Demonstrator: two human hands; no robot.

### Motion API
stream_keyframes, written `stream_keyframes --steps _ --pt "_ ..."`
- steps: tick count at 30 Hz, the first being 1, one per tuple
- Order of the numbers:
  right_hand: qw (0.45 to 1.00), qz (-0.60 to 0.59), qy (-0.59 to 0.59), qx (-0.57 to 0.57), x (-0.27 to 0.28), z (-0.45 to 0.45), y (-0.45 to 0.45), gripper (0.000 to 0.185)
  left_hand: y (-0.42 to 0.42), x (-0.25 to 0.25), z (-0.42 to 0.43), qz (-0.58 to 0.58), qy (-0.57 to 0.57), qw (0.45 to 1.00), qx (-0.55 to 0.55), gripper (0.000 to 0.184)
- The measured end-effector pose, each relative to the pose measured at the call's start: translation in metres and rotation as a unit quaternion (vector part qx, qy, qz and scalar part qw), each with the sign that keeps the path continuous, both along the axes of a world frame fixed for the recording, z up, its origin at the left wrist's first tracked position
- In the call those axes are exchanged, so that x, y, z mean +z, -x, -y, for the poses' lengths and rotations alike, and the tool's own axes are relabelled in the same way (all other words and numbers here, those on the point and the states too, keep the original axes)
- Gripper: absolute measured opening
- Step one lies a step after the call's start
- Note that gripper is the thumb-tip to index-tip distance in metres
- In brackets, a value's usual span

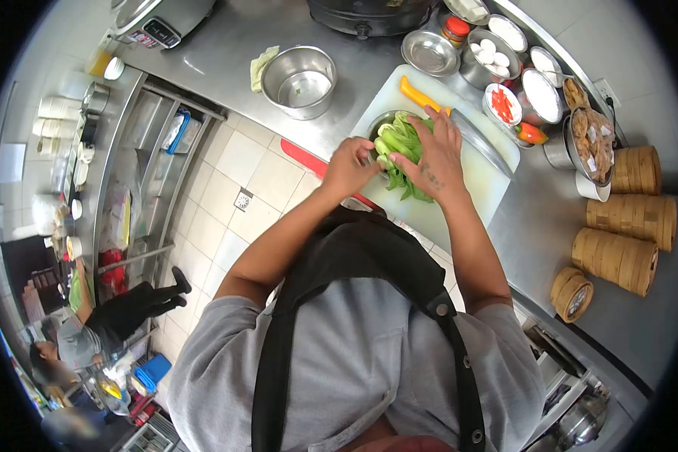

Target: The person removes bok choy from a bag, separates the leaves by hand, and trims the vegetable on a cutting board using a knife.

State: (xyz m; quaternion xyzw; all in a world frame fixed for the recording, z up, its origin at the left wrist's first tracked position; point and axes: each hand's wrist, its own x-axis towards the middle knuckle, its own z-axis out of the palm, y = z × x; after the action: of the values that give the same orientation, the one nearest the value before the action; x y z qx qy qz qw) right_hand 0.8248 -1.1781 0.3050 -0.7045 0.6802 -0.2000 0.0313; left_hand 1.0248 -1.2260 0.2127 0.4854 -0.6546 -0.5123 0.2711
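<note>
Green leafy vegetables [396,143], pale at the stems, lie heaped in and over a small metal bowl [383,120] on the cutting board [474,181]. My right hand [437,154] is closed around the right side of the greens, thumb towards the middle. At the bowl's left edge, my left hand [349,167] has its fingers curled at the rim, close to the stems; some fingertips are hidden. Beyond my right hand rests a large knife [481,141] with an orange handle [422,96], lying diagonally on the board.
A steel pot [300,81] stands left of the board beside a cloth [262,68]. On the right are a dish of cut red pepper [502,104], white eggs [490,54], bowls and bamboo steamers [630,222]. Another person [105,320] is at the far-left counter.
</note>
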Motion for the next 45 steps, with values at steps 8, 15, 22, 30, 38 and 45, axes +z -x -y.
stream_keyframes --steps 8,15,22,30,38,45 --pt "0.988 0.121 -0.086 0.037 -0.047 0.01 0.036 0.082 0.021 0.019 -0.012 0.19 0.164 0.968 -0.009 0.051" --pt "0.975 0.207 -0.085 0.01 -0.059 0.013 0.052 0.078 0.028 0.033 -0.002 0.217 0.284 0.933 -0.051 0.041" --pt "0.967 0.199 -0.156 -0.018 -0.047 0.015 0.06 0.079 0.035 0.033 0.014 0.139 0.201 0.967 -0.073 0.033" --pt "0.859 0.496 -0.131 0.007 -0.033 0.011 0.082 0.056 0.04 0.042 0.022 -0.156 -0.072 0.985 -0.003 0.024" --pt "0.89 0.439 -0.119 -0.001 -0.021 0.006 0.079 0.063 0.041 0.057 0.009 -0.112 -0.23 0.959 0.126 0.027" --pt "0.98 0.176 -0.096 -0.002 -0.037 -0.002 0.042 0.085 0.043 0.041 -0.002 0.008 -0.151 0.987 0.062 0.039"
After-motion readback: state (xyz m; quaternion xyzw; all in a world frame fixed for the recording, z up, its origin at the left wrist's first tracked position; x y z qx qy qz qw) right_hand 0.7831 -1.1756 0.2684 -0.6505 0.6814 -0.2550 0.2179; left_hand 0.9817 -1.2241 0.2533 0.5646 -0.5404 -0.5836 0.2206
